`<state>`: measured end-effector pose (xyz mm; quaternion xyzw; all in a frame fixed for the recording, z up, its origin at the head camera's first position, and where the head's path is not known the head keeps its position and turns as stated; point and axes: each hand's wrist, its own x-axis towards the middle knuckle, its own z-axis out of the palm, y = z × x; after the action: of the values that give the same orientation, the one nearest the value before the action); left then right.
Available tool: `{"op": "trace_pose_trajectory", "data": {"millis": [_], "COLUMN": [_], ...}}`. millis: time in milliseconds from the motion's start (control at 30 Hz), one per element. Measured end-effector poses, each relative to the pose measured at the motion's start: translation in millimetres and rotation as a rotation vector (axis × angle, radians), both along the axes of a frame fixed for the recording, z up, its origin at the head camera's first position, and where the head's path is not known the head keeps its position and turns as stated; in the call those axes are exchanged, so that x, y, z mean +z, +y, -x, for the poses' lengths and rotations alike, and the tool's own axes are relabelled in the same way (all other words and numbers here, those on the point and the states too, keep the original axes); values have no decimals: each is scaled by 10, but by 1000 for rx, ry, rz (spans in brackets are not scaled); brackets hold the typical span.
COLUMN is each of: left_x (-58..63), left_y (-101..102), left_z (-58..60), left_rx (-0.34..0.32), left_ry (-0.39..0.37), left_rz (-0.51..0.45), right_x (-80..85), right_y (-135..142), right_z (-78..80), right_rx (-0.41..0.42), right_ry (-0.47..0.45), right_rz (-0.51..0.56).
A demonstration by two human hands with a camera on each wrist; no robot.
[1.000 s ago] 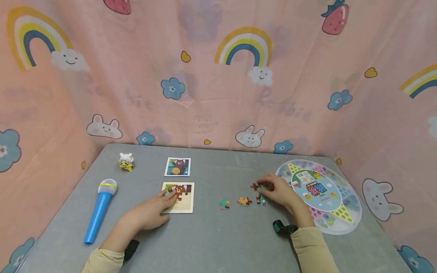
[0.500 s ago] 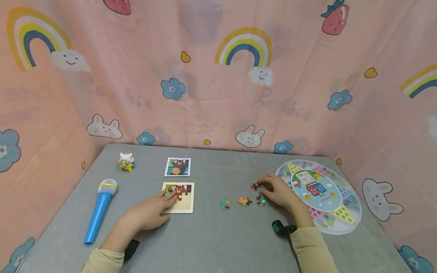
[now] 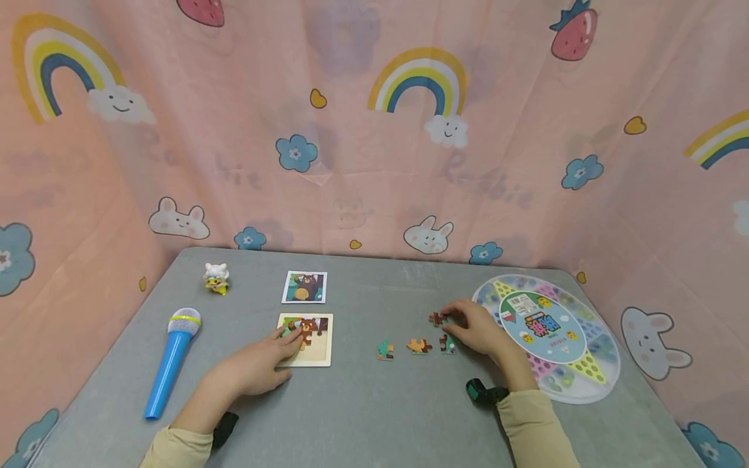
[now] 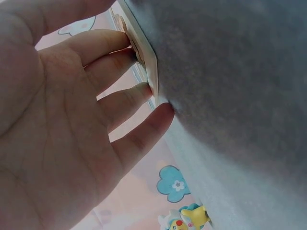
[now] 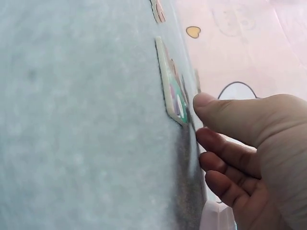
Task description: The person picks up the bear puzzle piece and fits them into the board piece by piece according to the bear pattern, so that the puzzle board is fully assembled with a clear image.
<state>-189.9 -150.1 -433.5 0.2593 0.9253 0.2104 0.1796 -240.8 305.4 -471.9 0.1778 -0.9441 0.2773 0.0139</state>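
My left hand (image 3: 257,364) lies with its fingers spread on a square wooden puzzle board (image 3: 318,353), its fingertips over the board's left side. A bear picture is partly filled in at the board's top. In the left wrist view, the fingers (image 4: 122,103) reach to the board's edge. My right hand (image 3: 484,330) pinches a brown puzzle piece (image 3: 435,318) at its right side between thumb and index finger. Just below it lie a green-and-brown piece (image 3: 447,344), an orange-brown piece (image 3: 419,346) and a green piece (image 3: 385,350). The right wrist view hides the pinched piece behind the thumb.
A bear picture card (image 3: 304,287) lies behind the board. Left of it are a small white-and-yellow figurine (image 3: 216,278) and a blue toy microphone (image 3: 171,365). A round clear-lidded board game (image 3: 599,338) lies close right of my right hand. A pink curtain (image 3: 363,188) hangs behind the table.
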Motion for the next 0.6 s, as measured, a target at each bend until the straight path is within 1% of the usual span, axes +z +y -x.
{"op": "trace_pose_trajectory", "data": {"millis": [133,200,467,600], "left_x": [3,3,-11,-21], "left_y": [-5,-7,-13,-12], "left_z": [4,1,-6,-5], "left_rx": [-3,1,4,8], "left_ry": [-1,-6,-7,-5], "left_rz": [0,-4,-13,-12], "right_x": [41,73,231,278], "right_y": [-6,-8,-46,-67], "right_z": [-1,-8,-44,-43], "right_rx": [-25,-27,-51,-52], "right_ry": [-43,-46,20,38], "right_rz": [41,53,81,97]}}
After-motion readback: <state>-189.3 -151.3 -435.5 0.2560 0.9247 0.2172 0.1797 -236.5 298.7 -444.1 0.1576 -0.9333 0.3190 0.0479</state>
